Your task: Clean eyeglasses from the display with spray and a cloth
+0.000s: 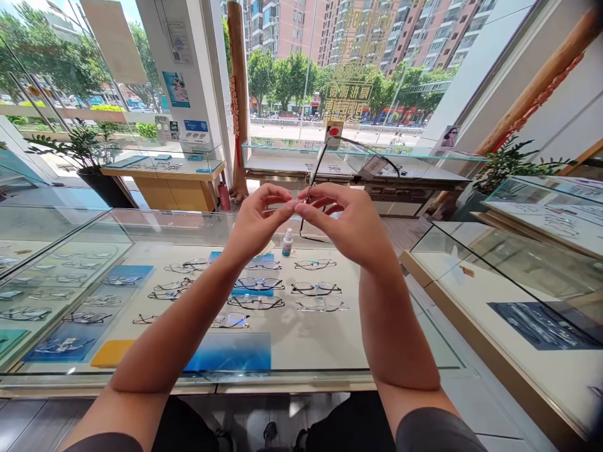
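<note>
Tabletop (325, 353): a glass display case in front of the person.
Spectacle rows (259, 284): spread across it; on or under the glass, unclear which.
Right hand (351, 220): raised, grip pinching the dark eyeglasses (318, 166) between thumb and fingers.
Left hand (257, 220): fingertips meeting the right's; cannot tell whether this grip pinches too.
Dark eyeglasses: held above the tabletop, temples slanting up and away.
White bottle (287, 243): upright, beyond the rows.
</note>
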Tool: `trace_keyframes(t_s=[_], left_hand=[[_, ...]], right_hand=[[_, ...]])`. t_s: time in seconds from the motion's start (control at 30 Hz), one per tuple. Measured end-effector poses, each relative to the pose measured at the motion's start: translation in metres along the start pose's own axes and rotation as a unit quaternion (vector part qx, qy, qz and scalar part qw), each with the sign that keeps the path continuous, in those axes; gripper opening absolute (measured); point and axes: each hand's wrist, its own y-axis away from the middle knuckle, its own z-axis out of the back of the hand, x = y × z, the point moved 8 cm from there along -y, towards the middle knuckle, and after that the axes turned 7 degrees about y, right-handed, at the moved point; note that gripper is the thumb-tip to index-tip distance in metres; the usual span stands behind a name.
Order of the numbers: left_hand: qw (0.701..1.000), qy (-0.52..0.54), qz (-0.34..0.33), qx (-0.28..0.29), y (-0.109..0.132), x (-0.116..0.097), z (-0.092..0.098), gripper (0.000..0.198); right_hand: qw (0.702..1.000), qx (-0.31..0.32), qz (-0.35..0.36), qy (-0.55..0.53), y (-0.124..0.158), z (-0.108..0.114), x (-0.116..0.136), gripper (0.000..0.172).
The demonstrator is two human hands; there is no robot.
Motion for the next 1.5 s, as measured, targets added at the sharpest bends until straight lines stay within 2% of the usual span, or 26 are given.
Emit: trace_keyframes(t_s=[0.07,0.1,0.2,0.3,0.37,0.5,0.77,0.87,1.0,1.1,1.2,1.27,1.37,1.43,1.5], left_hand=[[0.992,-0.125,0.018,0.016,0.003,0.019,-0.007,0.019],[0.978,-0.205,0.027,0.04,0.006,0.03,-0.013,0.019],[0.903,-0.394,0.105,0.138,0.017,0.069,-0.03,0.037],[0.827,-0.483,0.194,0.214,0.03,0.099,-0.037,0.052],[0.798,-0.505,0.222,0.244,0.035,0.108,-0.038,0.059],[0.778,-0.521,0.229,0.268,0.038,0.114,-0.039,0.065],[0.785,-0.521,0.209,0.263,0.035,0.112,-0.04,0.057],[0.802,-0.516,0.187,0.234,0.029,0.102,-0.037,0.056],[0.849,-0.489,0.117,0.163,0.017,0.073,-0.026,0.05],[0.894,-0.438,0.03,0.093,0.007,0.039,-0.014,0.044],[0.934,-0.345,-0.095,-0.006,0.005,-0.009,0.001,0.04],[0.945,-0.269,-0.17,-0.074,0.011,-0.041,0.011,0.039],[0.954,-0.151,-0.212,-0.152,0.023,-0.073,0.023,0.035],[0.956,-0.077,-0.225,-0.174,0.029,-0.087,0.028,0.034],[0.957,-0.008,-0.233,-0.174,0.03,-0.096,0.03,0.037]], right_hand=[[0.999,-0.028,-0.009,0.023,0.0,0.007,-0.004,0.032],[0.999,-0.036,-0.011,0.036,0.0,0.009,-0.005,0.032],[0.998,-0.039,-0.01,0.056,0.0,0.011,-0.006,0.032],[0.998,-0.032,-0.003,0.057,0.001,0.011,-0.004,0.033],[0.998,-0.028,-0.003,0.057,0.001,0.01,-0.002,0.031],[0.998,-0.023,-0.006,0.058,0.002,0.01,0.0,0.028],[0.998,-0.025,-0.012,0.057,0.002,0.012,-0.001,0.029],[0.998,-0.027,-0.014,0.056,0.002,0.013,-0.003,0.031],[0.998,-0.025,-0.012,0.054,0.001,0.013,-0.004,0.03],[0.998,-0.028,-0.011,0.051,0.001,0.013,-0.006,0.033],[0.998,-0.035,-0.014,0.045,0.001,0.015,-0.007,0.034],[0.998,-0.041,-0.015,0.04,0.001,0.017,-0.007,0.032],[0.999,-0.045,-0.009,0.019,0.0,0.018,-0.006,0.031],[0.999,-0.04,-0.008,-0.015,-0.001,0.017,-0.005,0.03],[0.997,-0.028,-0.006,-0.066,-0.002,0.013,-0.003,0.028]])
